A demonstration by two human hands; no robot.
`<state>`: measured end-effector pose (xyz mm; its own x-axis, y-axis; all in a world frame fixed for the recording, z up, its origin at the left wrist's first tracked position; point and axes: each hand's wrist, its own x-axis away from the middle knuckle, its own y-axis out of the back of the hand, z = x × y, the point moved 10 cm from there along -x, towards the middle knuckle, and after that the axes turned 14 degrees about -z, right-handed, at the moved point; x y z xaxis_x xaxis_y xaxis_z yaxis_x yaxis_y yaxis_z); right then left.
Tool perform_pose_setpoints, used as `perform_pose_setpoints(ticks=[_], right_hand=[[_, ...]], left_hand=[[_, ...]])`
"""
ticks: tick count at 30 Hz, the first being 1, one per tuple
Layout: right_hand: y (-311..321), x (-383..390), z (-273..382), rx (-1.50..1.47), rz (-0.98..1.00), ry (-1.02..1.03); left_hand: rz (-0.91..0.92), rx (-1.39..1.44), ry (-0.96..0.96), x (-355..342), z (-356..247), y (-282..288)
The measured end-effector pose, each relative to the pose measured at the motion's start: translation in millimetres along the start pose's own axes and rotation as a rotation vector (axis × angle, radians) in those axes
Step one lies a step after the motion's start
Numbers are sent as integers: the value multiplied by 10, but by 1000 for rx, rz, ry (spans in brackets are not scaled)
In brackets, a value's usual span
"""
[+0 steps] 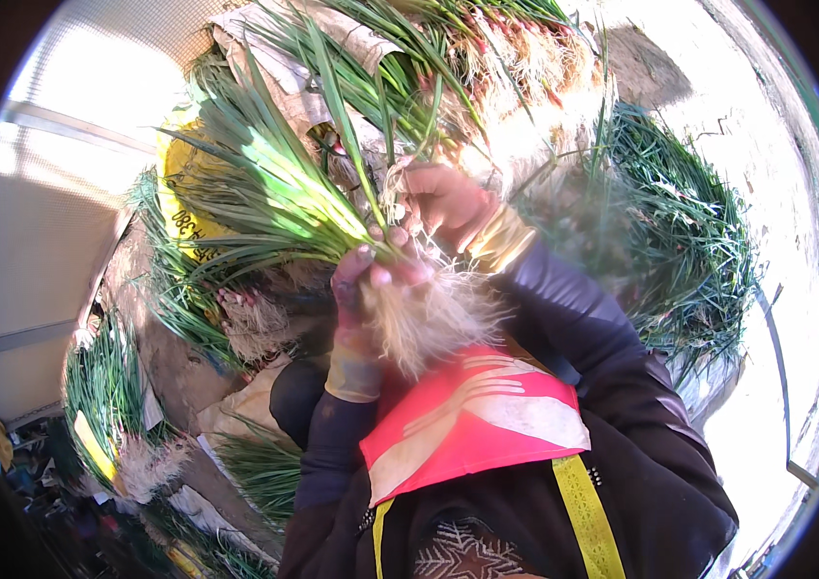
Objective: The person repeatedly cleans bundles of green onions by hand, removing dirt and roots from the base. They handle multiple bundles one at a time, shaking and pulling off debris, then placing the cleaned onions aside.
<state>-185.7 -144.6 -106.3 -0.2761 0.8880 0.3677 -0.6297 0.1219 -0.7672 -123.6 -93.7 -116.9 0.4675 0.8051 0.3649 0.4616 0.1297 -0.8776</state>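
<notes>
A bunch of spring onions (284,183) is gripped in my left hand (356,289), the fingers wrapped round the pale stem ends. Its long green leaves fan out to the upper left, and a thick tuft of pale roots (429,314) hangs down in front of my apron. My right hand (448,203) is closed just above and to the right, touching the bunch's root end. Between its fingertips seems to be a single spring onion (363,174) with thin roots; the exact hold is partly hidden and washed out by sunlight.
More spring onions with reddish bulbs and roots (515,58) lie at the far side. A large heap of green leaves (680,232) is on the right. Tied bundles (105,386) stand at the left by a mesh wall (33,232). A yellow printed sack (182,188) sits behind the bunch.
</notes>
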Motion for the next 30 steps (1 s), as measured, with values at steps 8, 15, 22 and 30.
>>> perform_pose_setpoints(ticks=[8, 15, 22, 30], right_hand=[[56, 711, 544, 535, 62, 581], [1402, 724, 1084, 1600, -573, 488], [1577, -232, 716, 721, -644, 131], [737, -437, 52, 549, -378, 37]], left_hand=[[-379, -326, 132, -159, 124, 517], [-287, -188, 51, -118, 62, 338], [-241, -350, -65, -192, 6, 318], [-292, -305, -35, -211, 32, 449]])
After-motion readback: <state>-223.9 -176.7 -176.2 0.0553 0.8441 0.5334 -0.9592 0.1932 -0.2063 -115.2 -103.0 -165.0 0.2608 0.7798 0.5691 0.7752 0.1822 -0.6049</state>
